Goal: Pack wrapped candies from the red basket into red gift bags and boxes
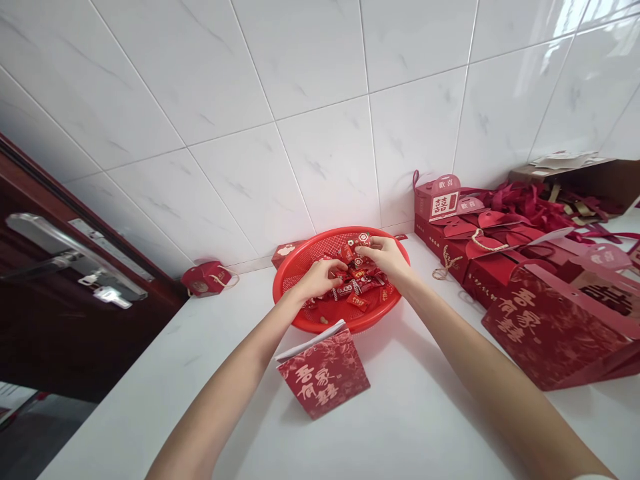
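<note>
A round red plastic basket [287, 293] with perforated sides holds small red wrapped packets [367, 283]. Over its left part, my left hand [323, 277] has its fingers curled down at the packets; whether it grips one is too small to tell. My right hand [385, 257] reaches in from the right, thumb and fingertips together at a red packet with white patterns [363, 239] by the back rim. In front of the basket stands a red paper bag [325, 377] with gold characters, its top edge open.
Stacked red gift boxes [445, 233] and a larger red bag [560, 327] lie at the right, near a cardboard box [605, 177] with ribbons. A small red box [206, 280] sits at the left by a dark door [55, 320]. Tiled wall behind.
</note>
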Available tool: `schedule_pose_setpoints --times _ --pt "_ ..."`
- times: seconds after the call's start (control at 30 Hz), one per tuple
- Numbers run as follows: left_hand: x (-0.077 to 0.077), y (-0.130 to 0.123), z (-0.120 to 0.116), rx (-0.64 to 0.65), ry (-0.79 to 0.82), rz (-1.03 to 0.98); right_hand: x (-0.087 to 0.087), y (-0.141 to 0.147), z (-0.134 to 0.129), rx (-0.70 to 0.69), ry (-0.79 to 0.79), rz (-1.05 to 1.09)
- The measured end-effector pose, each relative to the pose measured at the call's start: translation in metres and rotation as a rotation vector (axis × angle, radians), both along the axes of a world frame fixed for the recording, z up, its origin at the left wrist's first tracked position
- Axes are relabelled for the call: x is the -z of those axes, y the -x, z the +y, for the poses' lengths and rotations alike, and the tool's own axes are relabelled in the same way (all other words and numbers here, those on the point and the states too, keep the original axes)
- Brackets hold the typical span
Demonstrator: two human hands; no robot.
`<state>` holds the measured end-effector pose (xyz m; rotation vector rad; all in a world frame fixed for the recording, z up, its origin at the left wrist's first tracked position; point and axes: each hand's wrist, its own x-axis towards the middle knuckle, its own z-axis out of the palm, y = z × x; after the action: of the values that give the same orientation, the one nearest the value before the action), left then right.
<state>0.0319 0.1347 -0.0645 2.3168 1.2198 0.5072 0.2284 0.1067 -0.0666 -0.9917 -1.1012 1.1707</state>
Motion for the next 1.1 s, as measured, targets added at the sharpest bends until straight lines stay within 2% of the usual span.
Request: schedule_pose_setpoints --times 0.13,0.4,0.6,0.77,0.93,1.1 --pt "0.001 0.003 0.002 0.020 0.025 -0.031 0.000 0.000 -0.001 -0.010 -0.013 -0.002" --pt "0.001 0.001 0.006 0.051 0.023 -0.401 -0.003 0.001 -0.001 0.016 0.024 0.035" --pt "0.000 0.003 0.002 -0.039 0.043 -0.602 -0.005 0.001 -0.002 0.031 0.040 -0.027" --pt "-0.002 0.002 -0.002 -0.065 0.036 -0.651 -0.012 0.001 -0.006 -0.065 0.173 0.026" --pt "-0.005 0.000 -0.006 -0.057 -0.052 -0.607 -0.013 -0.001 -0.005 -0.201 0.151 0.083" --pt "-0.005 0.001 -0.005 -0.013 -0.095 -0.536 -0.012 -0.002 -0.006 -0.130 0.123 0.096"
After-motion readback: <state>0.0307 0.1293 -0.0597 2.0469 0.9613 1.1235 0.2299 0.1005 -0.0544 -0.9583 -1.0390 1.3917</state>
